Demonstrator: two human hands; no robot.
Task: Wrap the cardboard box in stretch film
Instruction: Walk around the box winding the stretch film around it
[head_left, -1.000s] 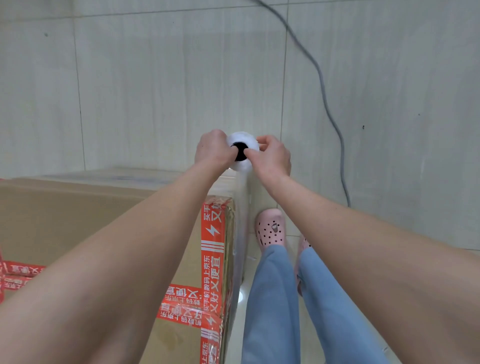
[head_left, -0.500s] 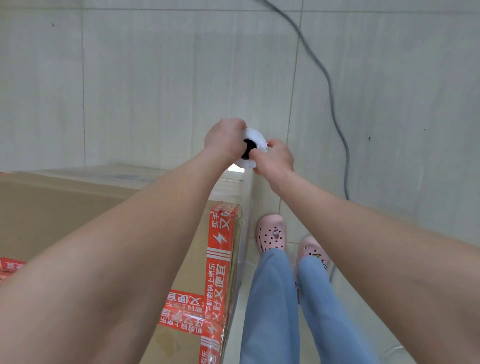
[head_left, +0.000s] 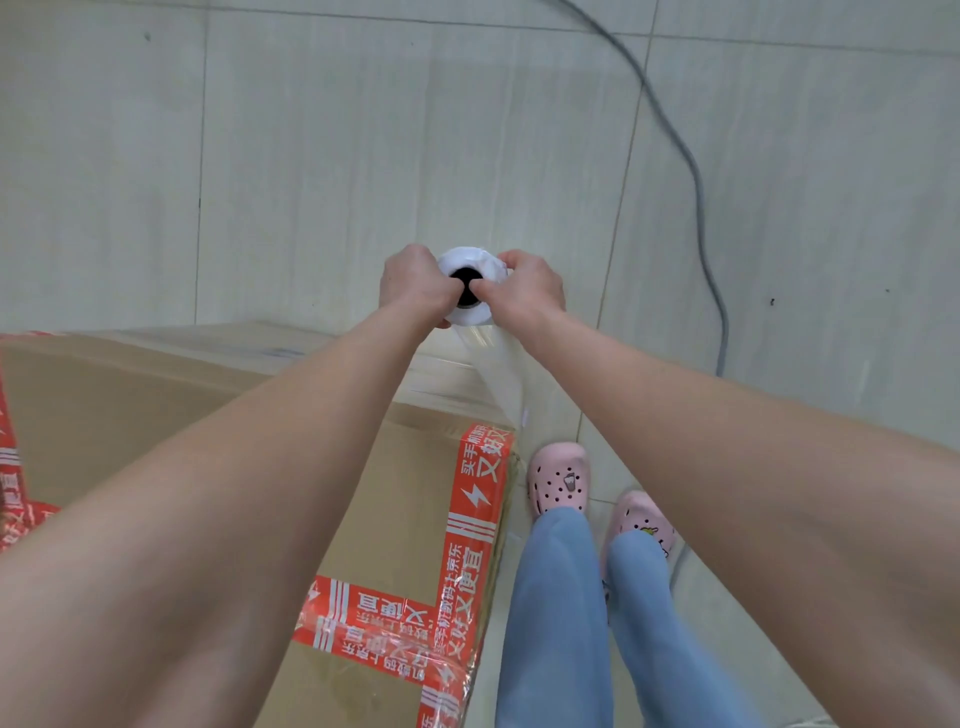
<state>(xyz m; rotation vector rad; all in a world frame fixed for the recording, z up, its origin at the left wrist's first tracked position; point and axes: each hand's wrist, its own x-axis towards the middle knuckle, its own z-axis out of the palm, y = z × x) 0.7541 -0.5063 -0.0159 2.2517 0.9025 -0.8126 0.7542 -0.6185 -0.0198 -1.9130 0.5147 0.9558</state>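
A large cardboard box (head_left: 156, 405) with red printed tape fills the lower left. Beyond its far right corner I hold a white roll of stretch film (head_left: 470, 260) upright, end-on, its dark core facing me. My left hand (head_left: 413, 283) grips the roll's left side with the thumb in the core. My right hand (head_left: 527, 286) grips the right side, thumb at the core too. A clear sheet of film (head_left: 491, 364) runs from the roll down to the box's right corner, and film covers the box's far side.
Pale floor tiles (head_left: 311, 156) spread beyond the box. A grey cable (head_left: 696, 171) snakes across the floor at upper right. My legs in blue jeans and pink clogs (head_left: 558, 475) stand just right of the box.
Both hands keep hold of the roll. It has moved out past the box corner, and the film sheet now stretches visibly from roll to corner. My feet have shifted.
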